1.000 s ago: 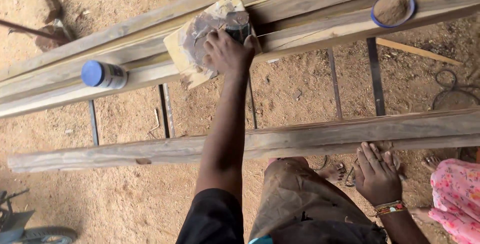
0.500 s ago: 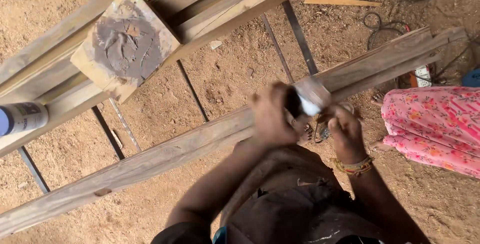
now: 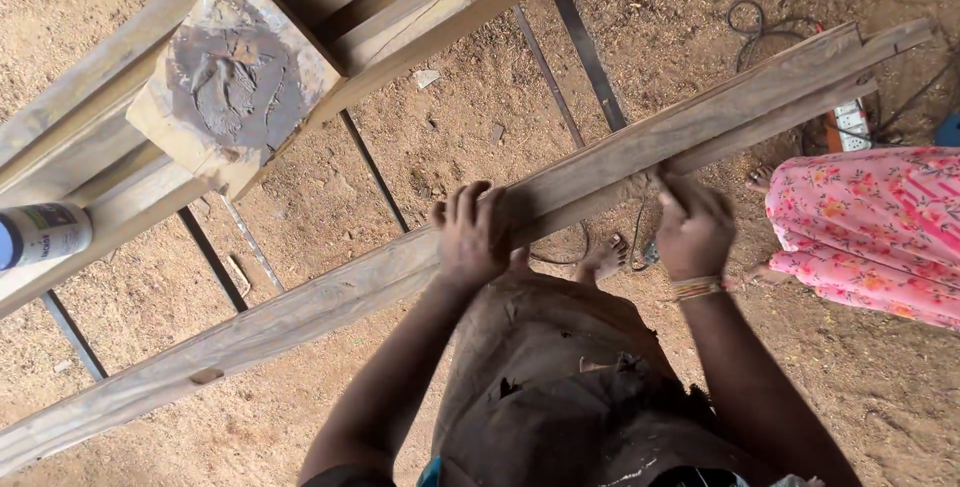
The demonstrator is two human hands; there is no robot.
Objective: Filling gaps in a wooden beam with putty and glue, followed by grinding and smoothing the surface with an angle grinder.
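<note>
Both hands were on the long wooden plank (image 3: 620, 162), which ran from the lower left of the frame to the upper right across dark metal rails (image 3: 375, 172) above the sandy, sawdust-strewn ground (image 3: 130, 317). One second earlier the left hand had been pressed on the square board smeared with grey filler paste (image 3: 235, 77), now in the upper left of the frame, while the right hand rested on the plank; half a second earlier the two hands had met over the plank around a small pale object. In this moment the left hand (image 3: 478, 232) lay at the centre of the frame with its fingers (image 3: 470, 209) curled over the plank's upper edge and clamped on it, and the right hand (image 3: 692, 227), with a beaded bracelet at the wrist, pressed bunched fingers (image 3: 668, 195) against the plank's near face; whether they pinched anything could not be told. The shift suggested that paste had been carried from the board to the plank and was being worked into its surface, though no paste was visible under the fingers. A white bottle with a blue cap (image 3: 40, 235) lay at the left edge on the stacked timbers (image 3: 400, 7). A second person's pink floral garment (image 3: 870, 217) and bare foot occupied the right edge of the frame, near a power strip (image 3: 850, 122).
</note>
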